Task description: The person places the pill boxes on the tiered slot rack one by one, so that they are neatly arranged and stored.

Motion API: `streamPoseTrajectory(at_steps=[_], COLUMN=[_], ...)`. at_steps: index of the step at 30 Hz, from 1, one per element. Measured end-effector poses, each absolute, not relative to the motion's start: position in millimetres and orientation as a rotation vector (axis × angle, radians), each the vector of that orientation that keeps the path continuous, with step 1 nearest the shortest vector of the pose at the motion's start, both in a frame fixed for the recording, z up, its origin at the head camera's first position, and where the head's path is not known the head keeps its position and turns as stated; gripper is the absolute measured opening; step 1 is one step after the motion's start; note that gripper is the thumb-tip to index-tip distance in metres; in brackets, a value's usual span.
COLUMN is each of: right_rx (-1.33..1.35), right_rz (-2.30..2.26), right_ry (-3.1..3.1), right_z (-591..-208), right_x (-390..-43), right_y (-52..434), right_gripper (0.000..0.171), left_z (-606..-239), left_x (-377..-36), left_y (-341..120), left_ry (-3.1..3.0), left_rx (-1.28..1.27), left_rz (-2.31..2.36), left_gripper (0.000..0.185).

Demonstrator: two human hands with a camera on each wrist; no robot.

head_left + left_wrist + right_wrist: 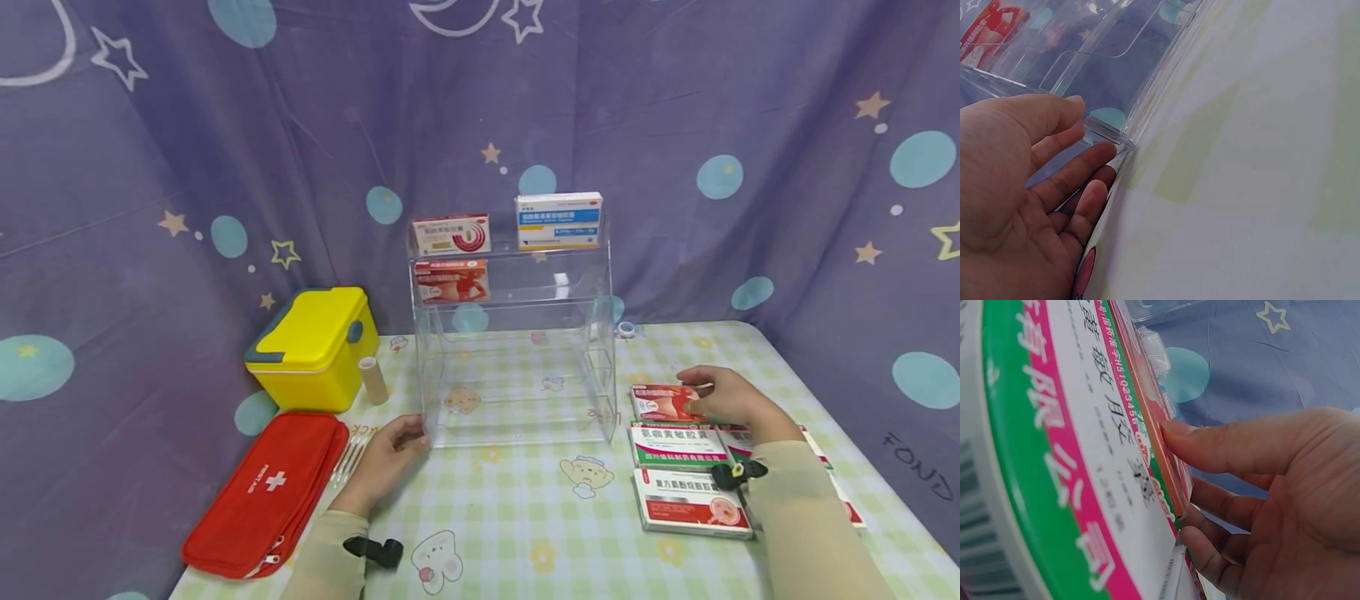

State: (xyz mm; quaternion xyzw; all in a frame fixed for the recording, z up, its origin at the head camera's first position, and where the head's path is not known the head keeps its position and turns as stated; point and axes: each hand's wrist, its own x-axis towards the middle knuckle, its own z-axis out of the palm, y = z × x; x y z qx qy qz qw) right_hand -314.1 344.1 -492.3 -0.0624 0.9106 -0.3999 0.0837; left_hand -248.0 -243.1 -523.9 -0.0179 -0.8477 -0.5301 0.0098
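At the right of the table my right hand (723, 396) pinches a red medicine box (663, 402) by its right end. In the right wrist view the thumb (1210, 447) lies on its face, with the other fingers by its edge. A white, green and magenta medicine box (1091, 450) is in front. My left hand (392, 458) is at the lower left corner of a clear display rack (517, 429). Its loosely bent fingers (1085, 164) touch or nearly touch that corner in the left wrist view. A white-and-red box (452, 235), a blue-and-white box (558, 221) and another red box (452, 282) stand on the rack's upper tiers.
Several more boxes, including a white-and-red one (692, 502), lie near the right forearm. On the left are a yellow case (311, 342), a tan roll (372, 382), a red first aid pouch (266, 492) and cotton swabs (348, 458). A small tape roll (626, 330) lies behind the rack.
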Motion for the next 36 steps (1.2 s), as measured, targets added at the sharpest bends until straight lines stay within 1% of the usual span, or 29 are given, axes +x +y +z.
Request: streamPoseTrajectory(at_steps=[7, 10, 18, 22, 28, 36], right_rx=[-0.205, -0.200, -0.193, -0.202, -0.193, -0.266], right_rz=[-1.159, -1.176, -1.234, -1.190, -1.113, -1.133], right_ry=[2.752, 2.753, 2.738, 2.754, 2.827, 2.887], right_z=[-493, -492, -491, -488, -478, -462], right_x=[-317, -317, -318, -317, -311, -306], right_y=[344, 344, 342, 342, 340, 342], right_gripper=[0.043, 0.043, 0.055, 0.058, 0.051, 0.041], left_z=[-525, -525, -526, -524, -523, -525], left_x=[-249, -249, -251, -249, -248, -248], left_y=[-244, -244, -245, -243, -242, -243], left_ry=[-2.650, -2.644, -2.640, -2.644, -2.640, -2.635], left_rx=[-0.060, -0.066, -0.064, -0.063, -0.073, -0.087], left_rz=[-1.647, -1.649, -1.654, -1.647, -1.639, -1.609], left_gripper=[0.040, 0.040, 0.039, 0.039, 0.038, 0.036])
